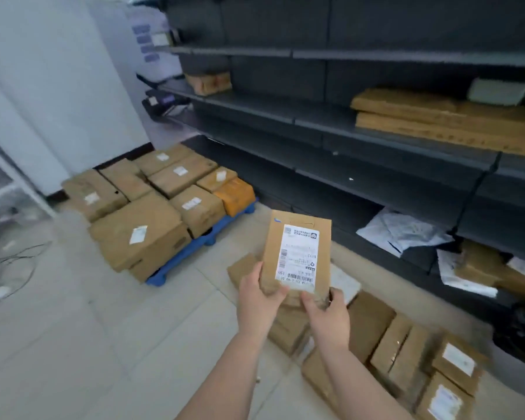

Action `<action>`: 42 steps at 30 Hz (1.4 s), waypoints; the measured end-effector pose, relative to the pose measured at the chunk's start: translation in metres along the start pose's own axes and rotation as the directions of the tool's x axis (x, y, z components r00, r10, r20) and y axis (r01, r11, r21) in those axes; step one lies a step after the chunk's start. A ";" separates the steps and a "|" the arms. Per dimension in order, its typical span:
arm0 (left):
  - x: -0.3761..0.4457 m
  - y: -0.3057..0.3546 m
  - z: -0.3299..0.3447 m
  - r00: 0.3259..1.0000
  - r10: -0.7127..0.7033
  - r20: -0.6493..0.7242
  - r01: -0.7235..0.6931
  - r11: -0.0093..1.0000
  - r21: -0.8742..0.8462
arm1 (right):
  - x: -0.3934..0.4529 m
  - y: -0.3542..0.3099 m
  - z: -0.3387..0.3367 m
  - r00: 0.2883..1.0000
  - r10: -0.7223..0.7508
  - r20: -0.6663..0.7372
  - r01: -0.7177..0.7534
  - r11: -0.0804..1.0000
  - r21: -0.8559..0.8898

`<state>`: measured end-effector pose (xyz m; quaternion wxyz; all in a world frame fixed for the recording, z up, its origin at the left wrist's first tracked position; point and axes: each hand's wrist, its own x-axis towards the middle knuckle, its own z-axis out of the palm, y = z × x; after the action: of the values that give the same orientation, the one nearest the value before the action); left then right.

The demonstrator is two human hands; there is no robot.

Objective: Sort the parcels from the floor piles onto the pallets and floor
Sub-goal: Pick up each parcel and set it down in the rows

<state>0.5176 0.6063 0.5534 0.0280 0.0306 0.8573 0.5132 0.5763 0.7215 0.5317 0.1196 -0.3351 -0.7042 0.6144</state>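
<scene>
A blue pallet (194, 253) sits on the tiled floor (73, 344) at the left, loaded with brown cardboard parcels (140, 231) packed edge to edge — about ten can be counted, one of them an orange box (235, 195) at the pallet's far right corner. Most carry a white label on top.

Both hands hold one flat brown parcel (296, 253) up in mid-air, its long side upright and its white shipping label (297, 257) facing the camera. The left hand (259, 301) grips the lower left corner, thumb on the front face and fingers (256, 269) curled round the left edge. The right hand (328, 313) grips the lower right corner, thumb on the front just below the label and the other fingers wrapped behind. The parcel rises well above both hands, with only its bottom edge inside their grasp.

Directly beneath the held parcel lies a floor pile (385, 353) of further brown parcels, running toward the lower right — at least eight, though blur makes the exact number unclear.

Along the right stands dark metal shelving (346, 131). Its middle shelf carries two long flat cartons (437, 116) with a pale packet (497, 90) above them, and a small brown parcel (208, 81) further back. The lowest shelf holds white mailer bags (400, 231) and more brown boxes (482, 265).
</scene>
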 end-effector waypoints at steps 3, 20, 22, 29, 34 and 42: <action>0.023 -0.020 -0.076 0.994 -0.016 -0.106 0.016 1.000 0.005 | -0.015 -0.029 0.076 0.994 -0.046 0.102 0.050 0.998 -0.039; 0.197 -0.156 -0.311 0.935 -0.173 -0.311 0.163 0.985 -0.057 | 0.002 -0.105 0.407 0.924 -0.102 0.368 0.103 0.995 0.019; 0.232 -0.166 -0.326 0.934 -0.176 -0.310 0.167 0.984 -0.054 | 0.022 -0.116 0.440 0.912 -0.124 0.390 0.130 0.991 0.011; 0.356 -0.187 -0.373 0.889 -0.243 -0.389 0.240 0.969 -0.056 | 0.107 -0.160 0.554 0.864 -0.122 0.489 0.167 0.985 -0.050; 0.432 -0.212 -0.395 0.887 -0.279 -0.368 0.266 0.960 -0.085 | 0.152 -0.172 0.622 0.872 -0.081 0.482 0.140 0.986 -0.088; 0.563 -0.257 -0.434 0.948 -0.263 -0.178 0.248 0.963 -0.102 | 0.221 -0.185 0.731 0.937 -0.028 0.349 0.076 0.990 -0.123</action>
<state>-0.0844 0.1497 0.5220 0.0133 -0.1310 0.8319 0.5391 -0.0735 0.2802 0.4948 -0.0126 -0.2104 -0.7626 0.6115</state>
